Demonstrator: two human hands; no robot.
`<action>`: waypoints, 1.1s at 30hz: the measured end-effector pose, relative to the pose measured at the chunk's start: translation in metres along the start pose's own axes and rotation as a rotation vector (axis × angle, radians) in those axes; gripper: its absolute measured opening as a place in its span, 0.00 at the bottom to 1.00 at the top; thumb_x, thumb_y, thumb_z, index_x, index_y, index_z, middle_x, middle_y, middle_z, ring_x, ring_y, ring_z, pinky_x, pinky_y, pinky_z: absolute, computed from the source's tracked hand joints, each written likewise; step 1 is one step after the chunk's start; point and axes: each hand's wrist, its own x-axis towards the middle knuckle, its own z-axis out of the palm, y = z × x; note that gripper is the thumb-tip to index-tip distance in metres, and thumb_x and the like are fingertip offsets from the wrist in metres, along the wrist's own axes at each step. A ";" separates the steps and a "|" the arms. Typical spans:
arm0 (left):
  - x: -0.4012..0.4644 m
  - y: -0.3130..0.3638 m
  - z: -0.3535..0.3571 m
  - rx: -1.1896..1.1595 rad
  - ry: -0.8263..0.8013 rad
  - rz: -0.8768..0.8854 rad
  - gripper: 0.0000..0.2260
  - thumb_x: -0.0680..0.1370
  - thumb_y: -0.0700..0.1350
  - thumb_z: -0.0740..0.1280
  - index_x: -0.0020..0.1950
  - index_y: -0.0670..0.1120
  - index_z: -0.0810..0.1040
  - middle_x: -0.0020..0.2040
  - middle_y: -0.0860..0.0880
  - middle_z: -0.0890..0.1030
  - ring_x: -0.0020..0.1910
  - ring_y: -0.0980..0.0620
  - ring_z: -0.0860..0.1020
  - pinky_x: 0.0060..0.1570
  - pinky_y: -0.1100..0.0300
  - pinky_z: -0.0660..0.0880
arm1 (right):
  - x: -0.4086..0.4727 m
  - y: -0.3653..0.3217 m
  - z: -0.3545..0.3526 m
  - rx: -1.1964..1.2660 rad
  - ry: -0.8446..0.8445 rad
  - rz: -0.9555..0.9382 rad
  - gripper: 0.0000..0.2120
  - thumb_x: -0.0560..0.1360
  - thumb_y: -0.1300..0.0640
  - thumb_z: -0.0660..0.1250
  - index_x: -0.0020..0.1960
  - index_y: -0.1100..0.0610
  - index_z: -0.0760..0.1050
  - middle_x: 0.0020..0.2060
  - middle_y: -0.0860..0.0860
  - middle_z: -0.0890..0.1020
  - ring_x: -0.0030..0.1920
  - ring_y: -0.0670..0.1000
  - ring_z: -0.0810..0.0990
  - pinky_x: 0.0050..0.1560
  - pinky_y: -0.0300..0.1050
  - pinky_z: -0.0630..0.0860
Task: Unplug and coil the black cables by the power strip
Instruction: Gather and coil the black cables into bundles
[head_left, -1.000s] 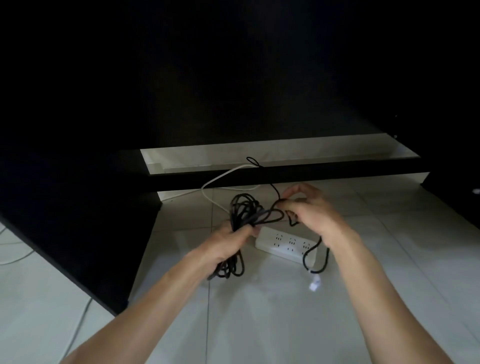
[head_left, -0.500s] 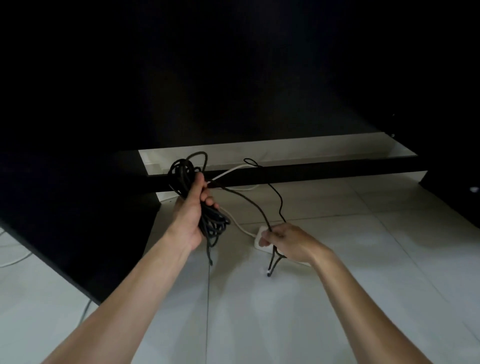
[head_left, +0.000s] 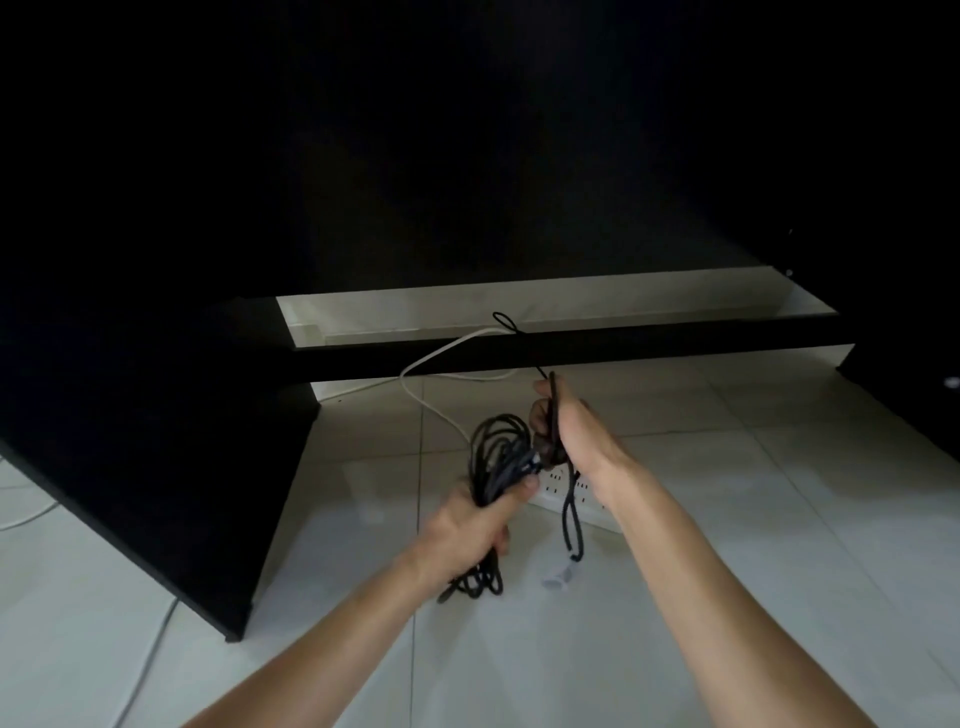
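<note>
The left hand (head_left: 475, 519) is clenched around a bundle of looped thin black cable (head_left: 498, 452), with loops standing above the fist and more loops hanging below it toward the pale tiled floor (head_left: 727, 467). The right hand (head_left: 566, 431) grips a strand of the same black cable just beside the bundle, fingers curled round it; from this hand a long loop hangs down in front of the white rectangular power strip (head_left: 558, 491), ending near a small white tag (head_left: 556, 578). The strip lies on the floor between the 2 forearms, partly hidden. A white cord (head_left: 431, 358) runs from it toward the black furniture crossbar (head_left: 623, 348)
</note>
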 end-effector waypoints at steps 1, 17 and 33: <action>-0.004 -0.001 0.004 0.002 -0.037 0.021 0.26 0.76 0.63 0.64 0.23 0.48 0.73 0.21 0.50 0.75 0.25 0.50 0.77 0.41 0.57 0.77 | 0.002 0.001 0.000 -0.028 0.015 0.017 0.20 0.75 0.37 0.50 0.42 0.47 0.74 0.36 0.49 0.75 0.39 0.52 0.74 0.50 0.50 0.69; 0.014 0.027 -0.010 -0.862 0.092 -0.260 0.13 0.75 0.54 0.69 0.46 0.45 0.83 0.51 0.41 0.84 0.51 0.42 0.83 0.59 0.42 0.77 | -0.011 0.013 0.007 -0.152 -0.235 -0.011 0.16 0.80 0.50 0.64 0.35 0.49 0.78 0.28 0.48 0.79 0.30 0.49 0.76 0.32 0.40 0.71; 0.035 0.035 -0.049 -0.935 0.289 -0.144 0.06 0.78 0.44 0.68 0.43 0.44 0.80 0.36 0.50 0.82 0.32 0.54 0.81 0.35 0.61 0.79 | -0.011 0.013 -0.010 -0.122 -0.316 -0.101 0.19 0.82 0.62 0.52 0.61 0.49 0.79 0.55 0.48 0.85 0.54 0.47 0.83 0.51 0.42 0.76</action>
